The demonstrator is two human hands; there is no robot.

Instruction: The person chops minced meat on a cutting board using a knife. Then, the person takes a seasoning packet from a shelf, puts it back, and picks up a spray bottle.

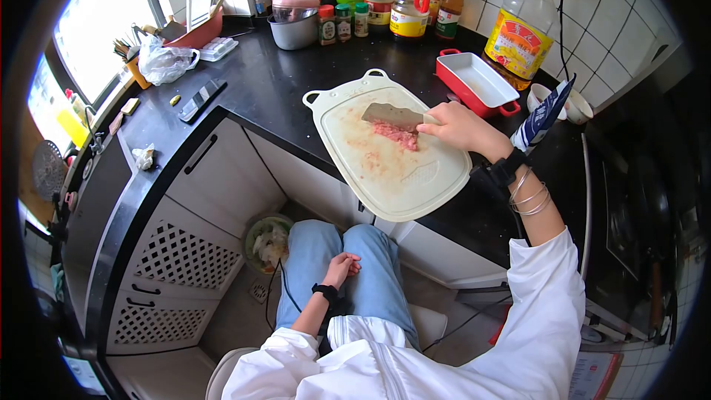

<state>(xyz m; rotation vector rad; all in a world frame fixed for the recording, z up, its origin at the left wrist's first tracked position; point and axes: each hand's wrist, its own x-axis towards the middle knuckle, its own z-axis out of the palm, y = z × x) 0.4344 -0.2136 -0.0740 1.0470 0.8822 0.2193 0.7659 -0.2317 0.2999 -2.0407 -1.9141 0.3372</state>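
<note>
My right hand (461,130) is closed around the handle of a cleaver (396,115). The blade lies over the far side of a cream cutting board (370,178), just behind a small heap of minced meat (398,135). Reddish smears and bits of meat mark the board around the heap. Down on my lap, my left hand (344,269) rests against my jeans with its fingers loosely curled, and no object shows in it.
Right of the board stand a red and white baking dish (481,81), a large oil jug (518,33) and a blue packet (543,115). Bottles and spice jars line the wall beside a grey pot (295,32). A phone (201,101) lies left. A waste bin (268,244) stands below.
</note>
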